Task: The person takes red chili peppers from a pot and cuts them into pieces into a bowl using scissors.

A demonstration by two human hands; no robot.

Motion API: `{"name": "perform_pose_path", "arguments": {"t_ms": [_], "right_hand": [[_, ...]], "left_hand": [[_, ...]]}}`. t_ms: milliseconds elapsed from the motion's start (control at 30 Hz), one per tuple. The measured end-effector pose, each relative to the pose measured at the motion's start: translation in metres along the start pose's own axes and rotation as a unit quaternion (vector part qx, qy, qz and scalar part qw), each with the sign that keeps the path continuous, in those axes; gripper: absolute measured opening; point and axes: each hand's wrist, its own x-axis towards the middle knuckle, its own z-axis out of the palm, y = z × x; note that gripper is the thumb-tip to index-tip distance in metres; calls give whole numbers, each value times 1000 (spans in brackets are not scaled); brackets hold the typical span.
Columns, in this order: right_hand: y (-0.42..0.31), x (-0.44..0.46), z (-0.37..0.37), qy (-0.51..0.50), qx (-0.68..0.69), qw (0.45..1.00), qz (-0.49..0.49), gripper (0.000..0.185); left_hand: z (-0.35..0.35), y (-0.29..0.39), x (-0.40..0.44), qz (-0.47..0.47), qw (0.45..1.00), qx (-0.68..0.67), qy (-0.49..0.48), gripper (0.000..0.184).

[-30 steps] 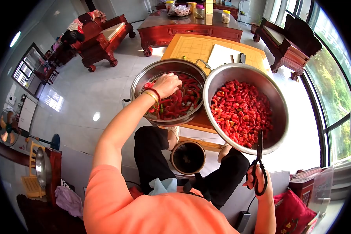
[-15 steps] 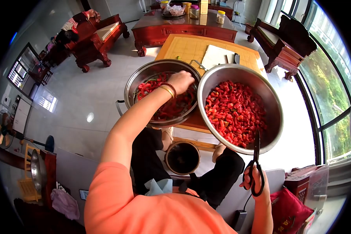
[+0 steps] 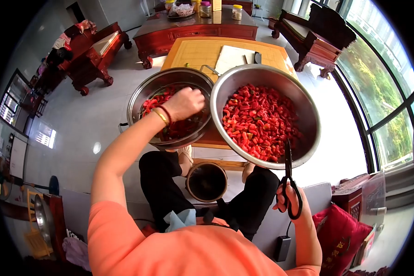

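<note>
My left hand (image 3: 188,102) is over the steel pot (image 3: 134,108), fingers curled down, and what they hold, if anything, is hidden. Whole red chili peppers (image 3: 157,99) lie inside that pot, partly covered by my hand and wrist. My right hand (image 3: 293,197) grips black-handled scissors (image 3: 288,158) by the loops. Their blades point up and away, overlapping the near rim of a wide steel bowl (image 3: 310,112). A heap of cut red chili pieces (image 3: 260,122) fills the middle of this bowl, which stands to the right of the pot.
Both vessels stand on a wooden table (image 3: 193,48). Behind them lie a white board (image 3: 232,59) and a dark-handled knife (image 3: 257,57). A dark round bin (image 3: 207,182) sits on the floor between my feet. Carved wooden furniture (image 3: 195,31) stands beyond.
The view has shifted, so the vessels and table appear further left and slightly higher. My left hand stays over the pot with fingers curled, and my right hand still holds the scissors.
</note>
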Motion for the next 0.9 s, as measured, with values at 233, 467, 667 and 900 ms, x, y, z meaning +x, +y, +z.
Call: {"name": "perform_pose_path", "arguments": {"t_ms": [233, 467, 667, 900], "right_hand": [[-5, 1, 1, -12, -29, 999, -9, 36], [-14, 4, 7, 13, -112, 993, -25, 36], [-59, 6, -2, 190, -619, 735, -204, 56], [-90, 24, -14, 180, -705, 670, -151, 56]], "left_hand": [[-54, -41, -13, -234, 957, -68, 160, 13], [-91, 4, 13, -417, 798, -367, 235, 19], [-114, 50, 47, -345, 801, -460, 168, 19], [-111, 79, 69, -176, 908, -308, 224, 25]]}}
